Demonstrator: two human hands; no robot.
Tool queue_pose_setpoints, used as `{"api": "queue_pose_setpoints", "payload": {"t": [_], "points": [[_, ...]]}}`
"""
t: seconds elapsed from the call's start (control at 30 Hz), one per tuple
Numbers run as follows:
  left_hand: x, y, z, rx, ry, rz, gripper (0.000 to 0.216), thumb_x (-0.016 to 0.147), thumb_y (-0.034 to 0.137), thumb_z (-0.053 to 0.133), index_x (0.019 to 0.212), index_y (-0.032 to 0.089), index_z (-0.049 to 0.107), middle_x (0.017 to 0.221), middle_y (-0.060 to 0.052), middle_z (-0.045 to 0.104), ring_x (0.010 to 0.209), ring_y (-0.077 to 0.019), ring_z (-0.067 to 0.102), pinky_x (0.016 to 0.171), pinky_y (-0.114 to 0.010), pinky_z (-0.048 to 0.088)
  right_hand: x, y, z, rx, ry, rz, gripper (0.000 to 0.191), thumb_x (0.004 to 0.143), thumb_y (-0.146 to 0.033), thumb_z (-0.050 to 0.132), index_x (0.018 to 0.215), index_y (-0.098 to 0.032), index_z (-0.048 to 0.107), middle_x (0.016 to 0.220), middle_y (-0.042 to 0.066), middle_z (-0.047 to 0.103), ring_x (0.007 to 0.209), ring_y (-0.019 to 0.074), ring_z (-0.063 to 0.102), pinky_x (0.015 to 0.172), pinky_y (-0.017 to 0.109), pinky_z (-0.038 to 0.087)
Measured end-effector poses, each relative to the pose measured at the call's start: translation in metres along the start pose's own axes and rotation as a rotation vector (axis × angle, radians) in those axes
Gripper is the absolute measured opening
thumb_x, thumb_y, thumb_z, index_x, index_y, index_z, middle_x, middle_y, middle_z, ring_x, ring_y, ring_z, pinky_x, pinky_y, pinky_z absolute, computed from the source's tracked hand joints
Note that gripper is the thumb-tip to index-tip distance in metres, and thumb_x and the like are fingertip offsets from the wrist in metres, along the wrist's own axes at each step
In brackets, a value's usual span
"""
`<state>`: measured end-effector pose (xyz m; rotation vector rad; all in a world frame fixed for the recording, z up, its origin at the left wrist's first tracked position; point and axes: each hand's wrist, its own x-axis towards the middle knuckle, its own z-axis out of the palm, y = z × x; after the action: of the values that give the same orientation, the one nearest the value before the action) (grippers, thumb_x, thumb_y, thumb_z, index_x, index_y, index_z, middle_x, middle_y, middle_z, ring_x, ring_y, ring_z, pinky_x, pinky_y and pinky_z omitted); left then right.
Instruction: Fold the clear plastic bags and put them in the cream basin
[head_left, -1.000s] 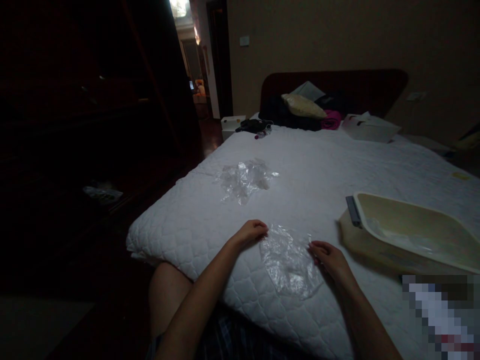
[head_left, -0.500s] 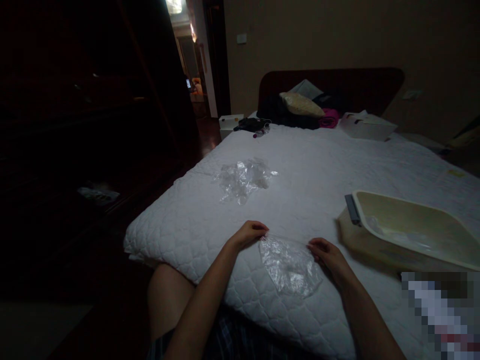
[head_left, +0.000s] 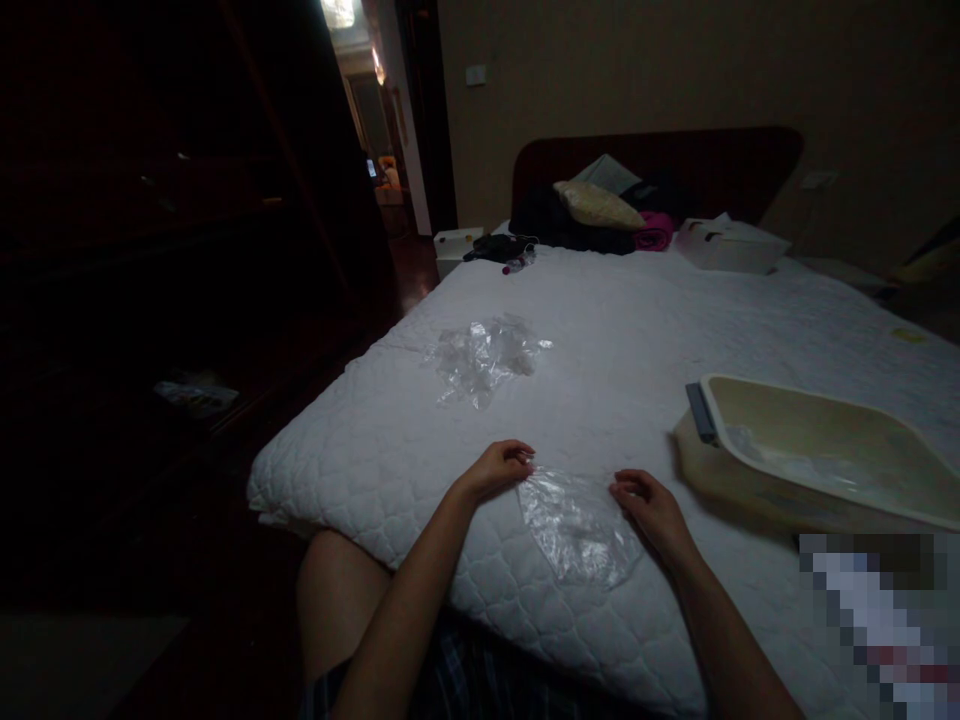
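Note:
A clear plastic bag (head_left: 577, 530) lies spread over the near edge of the white quilted bed (head_left: 600, 320). At its upper left corner, my left hand (head_left: 502, 468) pinches the film between thumb and fingers. My right hand (head_left: 651, 508) is at the upper right corner, its thumb and fingertips closed on the edge. Farther up the bed rests a crumpled heap of clear plastic bags (head_left: 487, 355).
To the right stands a cream plastic bin (head_left: 750, 490) with a grey handle and clear plastic inside. White boxes (head_left: 731, 248), a patterned cushion (head_left: 600, 205) and a pink roll (head_left: 654, 232) are near the headboard (head_left: 705, 155). A dark cabinet is on the left.
The view has shifted slightly. Both hands stay at the bag's upper corners; their fingers look a little looser, and the bag's top edge sits slightly higher between them.

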<state>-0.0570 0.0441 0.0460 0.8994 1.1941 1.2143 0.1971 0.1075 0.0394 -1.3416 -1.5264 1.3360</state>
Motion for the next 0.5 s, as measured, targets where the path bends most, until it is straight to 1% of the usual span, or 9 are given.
{"api": "queue_pose_setpoints", "payload": {"t": [0.1,0.17,0.23,0.3,0.37,0.43,0.5], "points": [[-0.002,0.001,0.001,-0.004,0.004,0.008,0.048,0.051,0.029,0.08,0.092,0.012,0.062,0.076,0.0,0.057,0.064,-0.0079,0.053,0.061,-0.021,0.038,0.001,0.0,-0.001,-0.004,0.004,-0.003,0.046,0.06,-0.048,0.066,0.091,-0.016,0.057,0.067,0.0,0.059,0.05,0.0118,0.052,0.047,0.025,0.042],[-0.005,0.004,0.001,-0.005,-0.001,0.002,0.051,0.052,0.032,0.08,0.096,0.013,0.06,0.08,-0.002,0.058,0.067,-0.0092,0.055,0.063,-0.022,0.04,0.002,-0.001,-0.003,-0.021,0.006,-0.004,0.046,0.062,-0.051,0.063,0.091,-0.016,0.058,0.068,0.001,0.06,0.05,0.0125,0.053,0.048,0.026,0.043],[-0.009,0.011,0.0,0.0,-0.002,0.0,0.053,0.055,0.035,0.08,0.099,0.014,0.059,0.086,-0.004,0.059,0.071,-0.011,0.057,0.067,-0.024,0.043,0.003,-0.004,-0.008,-0.054,0.012,-0.003,0.043,0.062,-0.052,0.063,0.085,-0.016,0.06,0.067,0.003,0.062,0.053,0.0142,0.055,0.048,0.026,0.042],[-0.014,0.018,-0.001,0.015,0.011,0.001,0.053,0.056,0.037,0.079,0.099,0.015,0.059,0.092,-0.006,0.059,0.076,-0.012,0.058,0.07,-0.025,0.044,0.003,-0.007,-0.013,-0.098,0.018,-0.002,0.039,0.06,-0.051,0.066,0.075,-0.015,0.062,0.063,0.004,0.063,0.055,0.0157,0.056,0.05,0.027,0.041],[-0.018,0.023,-0.002,0.04,0.042,-0.004,0.052,0.056,0.038,0.079,0.099,0.016,0.058,0.094,-0.006,0.058,0.079,-0.0122,0.057,0.071,-0.025,0.044,0.003,-0.008,-0.017,-0.19,0.001,-0.019,0.035,0.059,-0.049,0.068,0.069,-0.015,0.063,0.06,0.003,0.062,0.056,0.0166,0.055,0.053,0.028,0.04],[-0.021,0.026,-0.004,0.078,0.08,-0.026,0.049,0.059,0.042,0.076,0.096,0.016,0.058,0.09,-0.005,0.058,0.076,-0.0115,0.057,0.067,-0.023,0.044,0.002,-0.009,-0.019,-0.306,-0.04,-0.041,0.035,0.06,-0.049,0.068,0.069,-0.016,0.064,0.059,0.003,0.062,0.056,0.0171,0.055,0.054,0.029,0.039],[-0.022,0.025,-0.006,0.124,0.108,-0.072,0.045,0.062,0.048,0.072,0.088,0.014,0.059,0.079,-0.004,0.059,0.067,-0.0107,0.057,0.059,-0.021,0.042,0.002,-0.009,-0.019,-0.377,-0.098,-0.057,0.034,0.061,-0.049,0.067,0.07,-0.016,0.065,0.059,0.003,0.062,0.055,0.0171,0.055,0.053,0.03,0.038]]}}
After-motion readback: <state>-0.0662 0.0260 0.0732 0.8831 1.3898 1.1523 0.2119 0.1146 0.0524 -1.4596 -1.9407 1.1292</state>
